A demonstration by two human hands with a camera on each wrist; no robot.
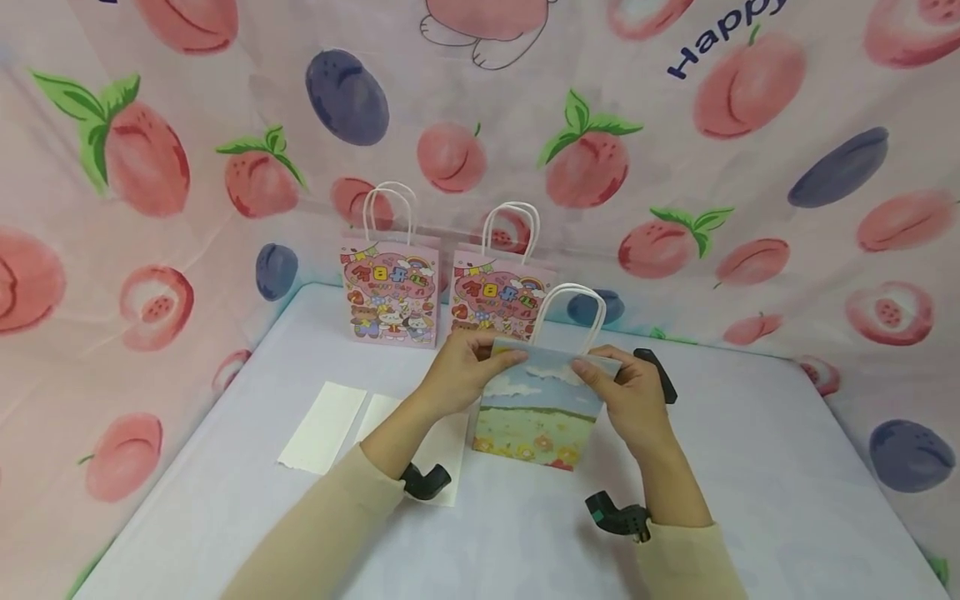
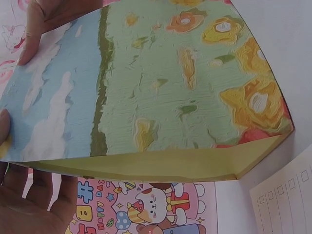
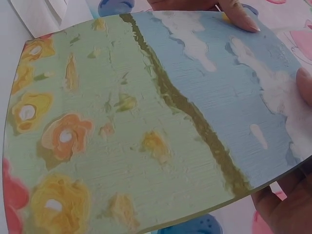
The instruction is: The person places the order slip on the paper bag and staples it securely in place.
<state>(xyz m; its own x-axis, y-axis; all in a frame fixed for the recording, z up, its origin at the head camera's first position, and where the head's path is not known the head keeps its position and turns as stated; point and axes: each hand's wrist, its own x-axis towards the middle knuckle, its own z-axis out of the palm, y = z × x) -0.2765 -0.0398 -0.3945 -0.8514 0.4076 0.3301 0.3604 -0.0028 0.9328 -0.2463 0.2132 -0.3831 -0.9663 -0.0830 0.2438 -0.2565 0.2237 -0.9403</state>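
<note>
A paper gift bag (image 1: 536, 417) printed with sky, clouds and a flowery meadow is held tilted above the table, its white looped handles (image 1: 570, 287) standing up from the top. My left hand (image 1: 468, 367) pinches its upper left edge, thumb in front and fingers behind. At the upper right edge my right hand (image 1: 633, 392) pinches it the same way. The left wrist view shows the printed front (image 2: 151, 83) and a pale yellow side panel. Across the right wrist view spreads the same printed front (image 3: 185, 122). Its inside is hidden.
Two pink cartoon gift bags (image 1: 390, 296) (image 1: 491, 292) stand upright at the back, the right one partly covered. White sheets (image 1: 322, 429) lie on the left of the white table, one printed with lines and small boxes (image 2: 287, 200). A black object (image 1: 660, 375) is behind my right hand.
</note>
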